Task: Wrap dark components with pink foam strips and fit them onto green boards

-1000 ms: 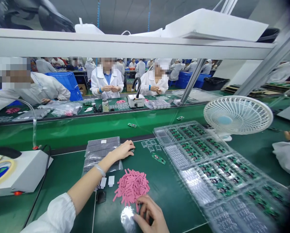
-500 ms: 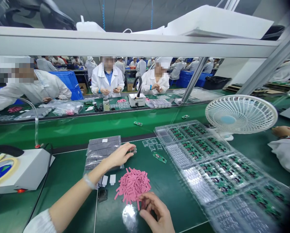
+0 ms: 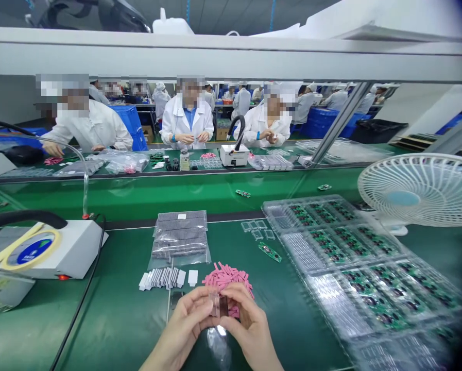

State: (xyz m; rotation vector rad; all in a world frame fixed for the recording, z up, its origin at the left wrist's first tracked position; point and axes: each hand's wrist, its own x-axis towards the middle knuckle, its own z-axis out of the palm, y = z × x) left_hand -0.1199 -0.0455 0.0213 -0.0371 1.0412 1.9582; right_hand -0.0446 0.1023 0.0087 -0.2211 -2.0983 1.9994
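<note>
Facing each other, low in the view: one left hand [image 3: 186,322], fingers closed on a clear piece [image 3: 214,304]; one right hand [image 3: 250,319], fingers closed on a dark piece [image 3: 223,306]. Both pieces were held up above the worktop [image 3: 122,314], between the two sets of fingertips, on the wearer's side of the pink strips [image 3: 223,274].

Relation: the dark piece stood immediately to the right of the clear piece, nearer the right hand; the clear piece was nearer the left. The long axis of the dark piece seemed to run away from the wearer, across the line joining the hands. Whether the two touched or overlapped could not be told.

Adjacent: white cards [image 3: 163,278], beyond the left hand; a shiny clear item [image 3: 219,346], just below the hands; a green circuit board [image 3: 270,252], farther off to the right.

Obscured: outer edges of both pieces, covered by fingers; part of the pink strips, behind the hands; a dark square [image 3: 176,299], partly behind the left hand; the forearms, cut off at the lower edge
</note>
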